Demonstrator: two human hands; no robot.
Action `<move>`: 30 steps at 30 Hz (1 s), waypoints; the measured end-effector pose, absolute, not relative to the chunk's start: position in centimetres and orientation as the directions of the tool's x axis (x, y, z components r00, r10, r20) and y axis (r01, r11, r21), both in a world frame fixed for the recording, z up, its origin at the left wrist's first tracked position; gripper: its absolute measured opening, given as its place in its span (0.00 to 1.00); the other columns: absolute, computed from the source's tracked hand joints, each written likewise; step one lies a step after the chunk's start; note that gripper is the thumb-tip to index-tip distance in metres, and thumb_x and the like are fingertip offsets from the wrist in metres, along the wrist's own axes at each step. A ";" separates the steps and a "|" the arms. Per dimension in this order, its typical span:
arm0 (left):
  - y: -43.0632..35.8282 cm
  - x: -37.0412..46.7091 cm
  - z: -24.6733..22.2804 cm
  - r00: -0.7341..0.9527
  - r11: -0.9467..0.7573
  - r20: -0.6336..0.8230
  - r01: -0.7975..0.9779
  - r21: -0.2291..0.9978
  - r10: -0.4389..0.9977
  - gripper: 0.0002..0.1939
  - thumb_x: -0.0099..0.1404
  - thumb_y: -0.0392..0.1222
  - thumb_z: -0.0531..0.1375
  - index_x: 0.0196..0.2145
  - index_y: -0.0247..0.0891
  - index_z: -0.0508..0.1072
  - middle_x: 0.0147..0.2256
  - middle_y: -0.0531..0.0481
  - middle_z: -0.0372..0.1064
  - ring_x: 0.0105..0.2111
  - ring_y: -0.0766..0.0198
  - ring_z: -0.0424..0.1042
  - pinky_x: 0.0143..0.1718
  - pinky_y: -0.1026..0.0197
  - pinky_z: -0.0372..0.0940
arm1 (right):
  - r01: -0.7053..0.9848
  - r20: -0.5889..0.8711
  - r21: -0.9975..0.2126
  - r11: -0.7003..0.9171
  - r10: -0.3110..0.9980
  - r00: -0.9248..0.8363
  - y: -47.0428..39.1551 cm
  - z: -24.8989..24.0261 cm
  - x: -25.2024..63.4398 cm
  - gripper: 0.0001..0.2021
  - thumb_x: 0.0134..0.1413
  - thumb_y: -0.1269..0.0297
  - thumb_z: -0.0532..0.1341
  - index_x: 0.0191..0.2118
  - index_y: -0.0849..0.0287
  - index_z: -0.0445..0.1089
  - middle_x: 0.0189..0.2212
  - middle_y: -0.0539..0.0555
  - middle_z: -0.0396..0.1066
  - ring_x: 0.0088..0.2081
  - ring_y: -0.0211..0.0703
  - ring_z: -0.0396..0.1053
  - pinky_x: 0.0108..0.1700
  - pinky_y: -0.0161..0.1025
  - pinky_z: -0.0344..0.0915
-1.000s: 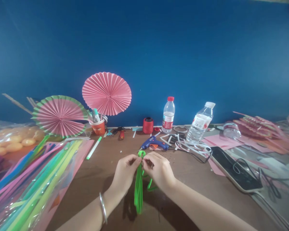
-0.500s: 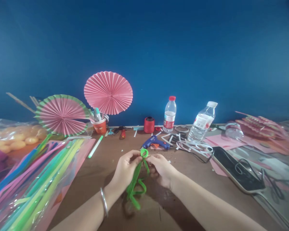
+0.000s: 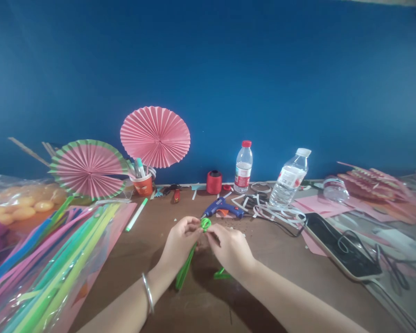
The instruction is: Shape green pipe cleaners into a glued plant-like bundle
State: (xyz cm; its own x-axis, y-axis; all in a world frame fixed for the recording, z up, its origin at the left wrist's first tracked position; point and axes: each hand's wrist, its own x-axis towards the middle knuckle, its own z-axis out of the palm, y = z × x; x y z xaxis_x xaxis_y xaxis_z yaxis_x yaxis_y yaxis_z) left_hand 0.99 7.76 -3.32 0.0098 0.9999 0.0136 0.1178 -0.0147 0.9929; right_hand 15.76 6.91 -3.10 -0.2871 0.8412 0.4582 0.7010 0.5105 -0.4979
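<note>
Between my two hands, over the brown table (image 3: 142,259), is a bright green fuzzy stem (image 3: 205,224) bent into small loops at its top. My left hand (image 3: 182,243) pinches it from the left, and green lengths hang below those fingers. From the right, my right hand (image 3: 230,247) pinches the looped part; another bent green piece shows beneath its palm. The fingertips of both hands nearly meet. Just beyond them lies a blue glue gun (image 3: 223,207), its nozzle close to the loops. My left wrist wears a silver bangle.
Bagged coloured stems (image 3: 62,259) lie left, beside a green marker (image 3: 137,214). Pink paper fans (image 3: 156,136), a pen cup (image 3: 143,185), red spool (image 3: 214,182) and bottles (image 3: 243,171) stand behind. Cables and a black phone-like device (image 3: 341,245) are right.
The top of the green stem now shows more than one loop. Its hanging lengths have spread apart, some now under my right hand, which has turned palm down over them.
</note>
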 end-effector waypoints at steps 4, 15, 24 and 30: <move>7.8 0.7 -3.4 -0.035 -0.046 0.056 0.230 0.972 0.998 0.05 0.48 0.38 0.61 0.26 0.38 0.67 0.19 0.57 0.67 0.17 0.67 0.65 0.19 0.67 0.59 | 0.783 0.510 -0.160 0.601 0.730 -0.455 7.1 -3.8 16.0 0.07 0.52 0.73 0.53 0.29 0.59 0.67 0.26 0.54 0.69 0.29 0.41 0.67 0.28 0.33 0.56; 7.3 0.3 -2.8 0.247 -0.376 0.284 0.600 0.706 0.926 0.06 0.51 0.33 0.57 0.21 0.40 0.73 0.24 0.52 0.70 0.27 0.62 0.68 0.31 0.64 0.58 | 0.757 0.511 -0.402 0.515 0.813 -0.281 7.5 -3.8 16.1 0.06 0.52 0.72 0.54 0.30 0.57 0.67 0.28 0.52 0.69 0.32 0.41 0.65 0.33 0.33 0.57; 6.8 0.0 -3.1 0.468 -0.583 0.354 0.576 0.573 0.810 0.09 0.58 0.34 0.54 0.26 0.40 0.73 0.26 0.48 0.70 0.29 0.61 0.67 0.33 0.62 0.58 | 0.414 0.085 -0.895 0.169 0.973 -0.213 9.9 -4.3 17.1 0.06 0.41 0.73 0.58 0.21 0.59 0.69 0.20 0.49 0.67 0.25 0.38 0.62 0.28 0.33 0.55; 6.6 0.3 -2.7 0.467 -0.631 0.425 0.596 0.496 0.775 0.09 0.61 0.35 0.53 0.30 0.40 0.73 0.30 0.48 0.71 0.32 0.62 0.68 0.35 0.62 0.60 | 0.205 -0.080 -0.979 0.003 0.916 -0.394 11.3 -4.3 18.1 0.07 0.41 0.64 0.60 0.23 0.63 0.69 0.16 0.48 0.66 0.17 0.33 0.61 0.21 0.30 0.57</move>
